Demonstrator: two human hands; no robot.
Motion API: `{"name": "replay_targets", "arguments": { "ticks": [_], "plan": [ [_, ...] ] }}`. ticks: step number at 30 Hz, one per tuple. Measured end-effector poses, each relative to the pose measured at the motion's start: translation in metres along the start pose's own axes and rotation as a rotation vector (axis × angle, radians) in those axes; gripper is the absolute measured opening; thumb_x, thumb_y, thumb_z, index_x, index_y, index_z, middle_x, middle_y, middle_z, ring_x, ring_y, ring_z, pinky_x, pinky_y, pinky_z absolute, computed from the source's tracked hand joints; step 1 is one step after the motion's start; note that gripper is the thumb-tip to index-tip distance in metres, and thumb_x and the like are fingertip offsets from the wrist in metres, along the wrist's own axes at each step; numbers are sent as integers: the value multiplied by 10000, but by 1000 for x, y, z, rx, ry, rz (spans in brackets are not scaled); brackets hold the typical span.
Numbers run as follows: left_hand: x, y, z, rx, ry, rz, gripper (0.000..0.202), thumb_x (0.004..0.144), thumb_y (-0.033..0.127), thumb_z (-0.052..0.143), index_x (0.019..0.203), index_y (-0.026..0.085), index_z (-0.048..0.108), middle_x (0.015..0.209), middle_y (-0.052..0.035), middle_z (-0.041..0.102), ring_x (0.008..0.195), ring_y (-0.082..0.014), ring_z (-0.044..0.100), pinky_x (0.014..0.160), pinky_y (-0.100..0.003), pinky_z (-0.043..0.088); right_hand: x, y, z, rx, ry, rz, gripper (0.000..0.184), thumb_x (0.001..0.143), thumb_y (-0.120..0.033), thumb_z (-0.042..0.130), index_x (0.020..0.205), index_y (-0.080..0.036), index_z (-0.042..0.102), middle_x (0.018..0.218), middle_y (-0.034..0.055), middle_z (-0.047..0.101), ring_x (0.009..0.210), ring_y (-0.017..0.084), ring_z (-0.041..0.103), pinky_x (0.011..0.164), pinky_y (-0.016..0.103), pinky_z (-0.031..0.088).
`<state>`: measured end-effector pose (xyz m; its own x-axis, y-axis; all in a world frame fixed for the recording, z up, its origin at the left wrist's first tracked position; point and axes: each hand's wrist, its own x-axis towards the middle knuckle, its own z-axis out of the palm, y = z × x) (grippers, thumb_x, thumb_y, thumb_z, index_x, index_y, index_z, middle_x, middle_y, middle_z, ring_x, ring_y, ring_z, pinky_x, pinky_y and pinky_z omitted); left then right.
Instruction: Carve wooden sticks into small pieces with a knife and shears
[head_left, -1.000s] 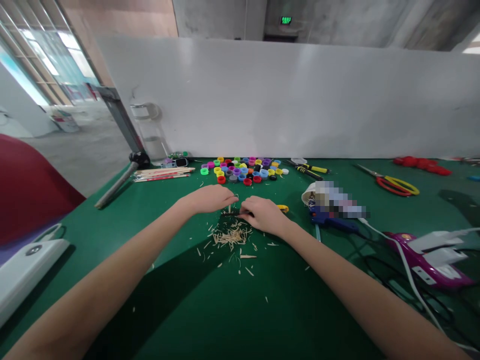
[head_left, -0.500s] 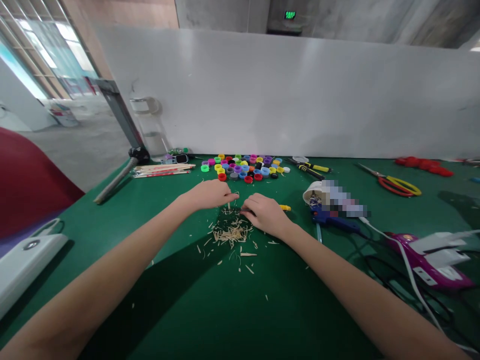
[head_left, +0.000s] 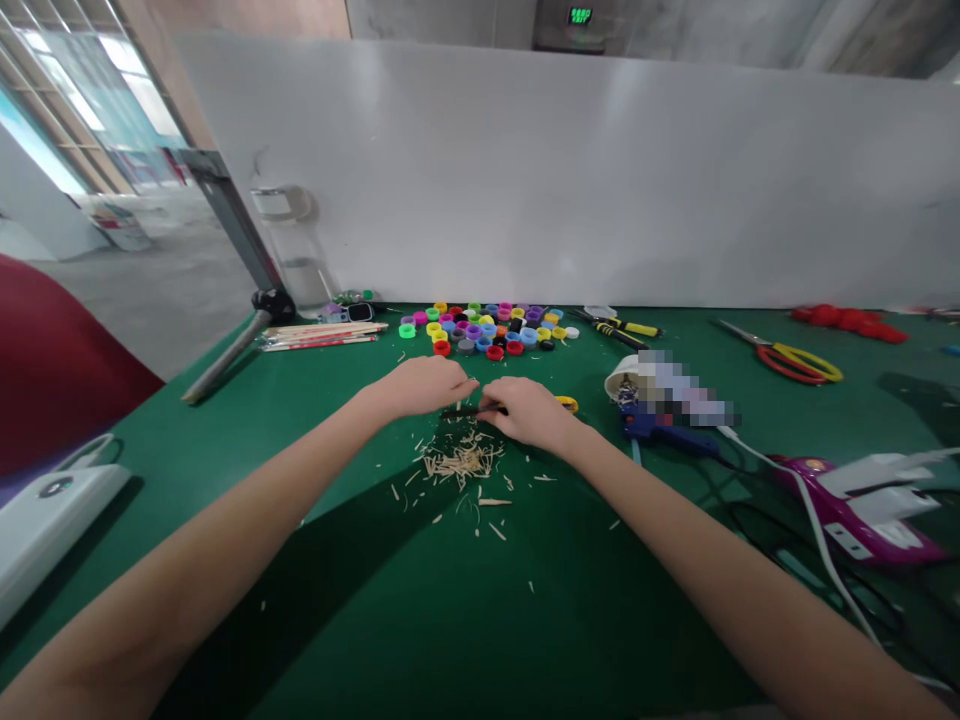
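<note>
My left hand (head_left: 421, 387) is closed in a pinch above the shavings. A short pale tip of a thin wooden stick (head_left: 458, 407) shows below its fingertips; the rest is hidden. Facing it, my right hand (head_left: 531, 410) is wrapped round a utility knife (head_left: 568, 404), whose yellow end sticks out behind the palm. The knife's dark blade (head_left: 461, 412) points left, under my left fingertips, close to the stick. Whether the blade touches the wood I cannot tell. Just below both hands lies a loose heap of wood shavings (head_left: 463, 460), with a larger sliver (head_left: 495, 502) nearer me.
Many coloured bottle caps (head_left: 487, 333) lie behind my hands. Wrapped chopsticks (head_left: 322, 336) are at left, near a white box (head_left: 64, 535). To the right are pliers (head_left: 619, 333), a blue glue gun (head_left: 667, 435), scissors (head_left: 795, 360), and a purple power strip (head_left: 862, 520) with cables.
The knife in my right hand has turned, so its dark blade now shows pointing left beneath my left hand. My left hand stays nearly in place. The view has shifted slightly.
</note>
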<state>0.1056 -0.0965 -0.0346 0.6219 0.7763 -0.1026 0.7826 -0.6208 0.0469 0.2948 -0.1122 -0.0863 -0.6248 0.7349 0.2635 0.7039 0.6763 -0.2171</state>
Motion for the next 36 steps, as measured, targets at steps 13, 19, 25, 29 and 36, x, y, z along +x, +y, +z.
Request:
{"name": "replay_targets", "arguments": {
  "ticks": [13,19,25,29,36],
  "plan": [
    [-6,-2,-6,4,-29,-23,481,917,492,245,686,181,530,690,-49,584,534,-131,457,513,-283,339,-17,-11,-3,-32,26,-126,99,852,-236,559,765,-189,564,783,22,616,773,150,510,603,263,332],
    [-7,-4,-7,-5,-45,7,468,912,494,252,741,182,556,730,-55,599,566,-139,474,532,-282,350,-20,-8,-3,-98,86,-154,129,883,-253,522,785,-179,564,787,31,599,762,154,482,633,267,328],
    [-6,-3,-5,8,-36,25,457,917,475,252,699,186,531,712,-48,595,554,-135,460,517,-280,326,-17,-7,2,-171,112,-126,128,882,-250,508,792,-177,561,799,41,592,771,161,474,629,269,315],
    [-6,-1,-6,15,-41,53,485,926,466,225,688,182,538,692,-49,586,549,-135,457,531,-287,330,-15,-5,2,-115,94,-94,112,862,-255,535,774,-191,558,790,27,606,781,158,497,590,262,298],
    [-8,1,-9,19,-65,82,463,935,445,230,774,184,577,756,-52,609,587,-142,493,564,-286,356,-4,2,-2,-4,1,-62,87,807,-265,607,759,-206,565,795,0,625,731,134,535,532,244,289]
  ]
}}
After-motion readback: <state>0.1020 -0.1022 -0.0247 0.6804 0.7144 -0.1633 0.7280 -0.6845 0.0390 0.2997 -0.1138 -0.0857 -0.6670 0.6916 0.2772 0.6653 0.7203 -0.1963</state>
